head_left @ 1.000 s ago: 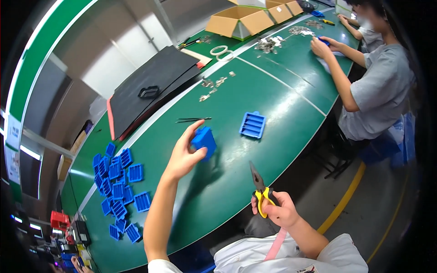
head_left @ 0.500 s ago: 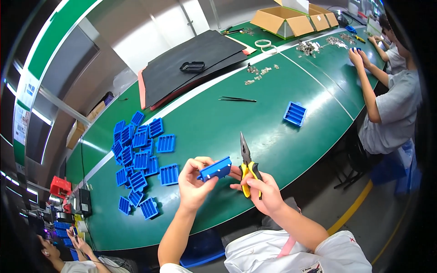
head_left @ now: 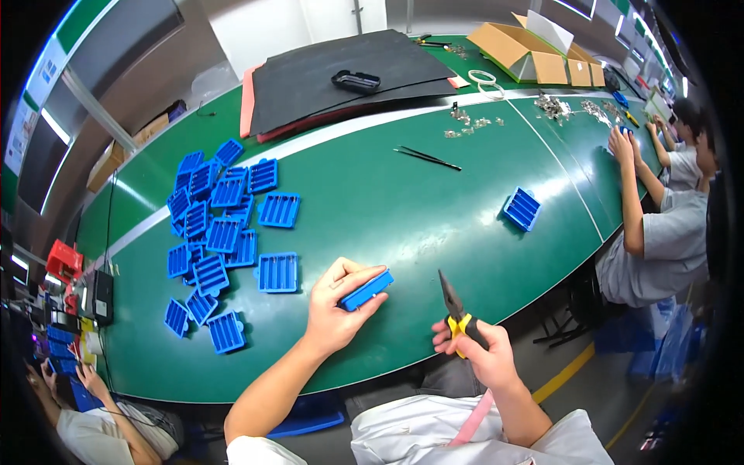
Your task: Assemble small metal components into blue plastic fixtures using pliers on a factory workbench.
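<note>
My left hand [head_left: 335, 308] is closed round a blue plastic slotted tray [head_left: 367, 291], held on edge above the table so its slots are hidden. To its right, my right hand [head_left: 488, 353] grips needle-nose pliers [head_left: 459, 314] with yellow and black handles, their dark jaws pointing up and away. The pliers stand apart from the tray. Left of my left hand lies a loose pile of similar blue trays [head_left: 224, 234], each with several slots. One more blue tray [head_left: 522, 209] sits alone on the right side of the table.
Black tweezers [head_left: 428, 159] lie on the green table [head_left: 372, 209]. Small metal parts [head_left: 552, 107] are heaped at the far right, near white rings [head_left: 486, 82] and an open cardboard box [head_left: 535, 58]. Black sheets [head_left: 310, 85] are stacked behind. Co-workers sit right and lower left.
My right hand has moved right with the pliers, away from the tray. My left hand has turned the tray somewhat. The whole view has shifted and tilted.
</note>
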### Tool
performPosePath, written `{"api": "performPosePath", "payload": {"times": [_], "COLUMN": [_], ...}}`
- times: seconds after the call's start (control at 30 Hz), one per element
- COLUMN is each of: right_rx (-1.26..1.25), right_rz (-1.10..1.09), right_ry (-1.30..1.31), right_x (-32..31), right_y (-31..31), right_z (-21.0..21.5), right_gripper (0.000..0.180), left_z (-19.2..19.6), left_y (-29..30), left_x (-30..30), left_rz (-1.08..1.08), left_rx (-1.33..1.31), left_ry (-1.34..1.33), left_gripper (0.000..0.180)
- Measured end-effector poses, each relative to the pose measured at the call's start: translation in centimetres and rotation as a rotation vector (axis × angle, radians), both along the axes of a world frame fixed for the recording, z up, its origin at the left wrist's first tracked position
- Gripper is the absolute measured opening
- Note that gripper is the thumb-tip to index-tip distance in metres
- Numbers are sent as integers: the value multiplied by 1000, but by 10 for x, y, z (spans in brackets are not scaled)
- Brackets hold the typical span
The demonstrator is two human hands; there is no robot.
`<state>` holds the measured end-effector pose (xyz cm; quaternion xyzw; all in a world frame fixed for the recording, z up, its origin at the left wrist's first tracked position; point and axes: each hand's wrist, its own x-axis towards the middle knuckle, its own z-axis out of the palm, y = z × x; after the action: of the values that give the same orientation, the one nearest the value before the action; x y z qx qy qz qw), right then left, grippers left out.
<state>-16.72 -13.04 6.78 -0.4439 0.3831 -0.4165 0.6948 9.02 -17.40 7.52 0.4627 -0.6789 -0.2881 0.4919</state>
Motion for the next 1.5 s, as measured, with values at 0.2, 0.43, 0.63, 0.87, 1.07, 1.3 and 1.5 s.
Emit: {"api": "performPosePath", "payload": {"times": [0.2, 0.43, 0.63, 0.87, 1.07, 1.3, 1.5], "right_rx": [13, 67, 63, 49, 44, 14, -118], "right_rz": [148, 183, 220, 185, 170, 158, 149], "right_ry": [75, 60, 59, 40, 26, 117, 210], "right_x": [11, 18, 23, 25, 26, 30, 31], "right_y": [10, 14, 12, 13, 15, 15, 11], "right_z": [12, 11, 15, 11, 9, 14, 12], "right_gripper": [20, 26, 24, 20, 19, 13, 12], "left_z": [-1, 9, 10, 9, 7, 5, 10], "left_y": [1, 5, 8, 5, 4, 4, 7], "left_x": [-3, -1, -4, -4, -4, -3, -4], "left_rz": [-1, 29, 37, 47, 39, 53, 44], "left_rx": [-44, -15, -82, -133, -165, -212, -176], "left_ry": [12, 16, 9, -24, -81, -130, -81], "left_gripper": [34, 31, 31, 32, 34, 34, 34]}}
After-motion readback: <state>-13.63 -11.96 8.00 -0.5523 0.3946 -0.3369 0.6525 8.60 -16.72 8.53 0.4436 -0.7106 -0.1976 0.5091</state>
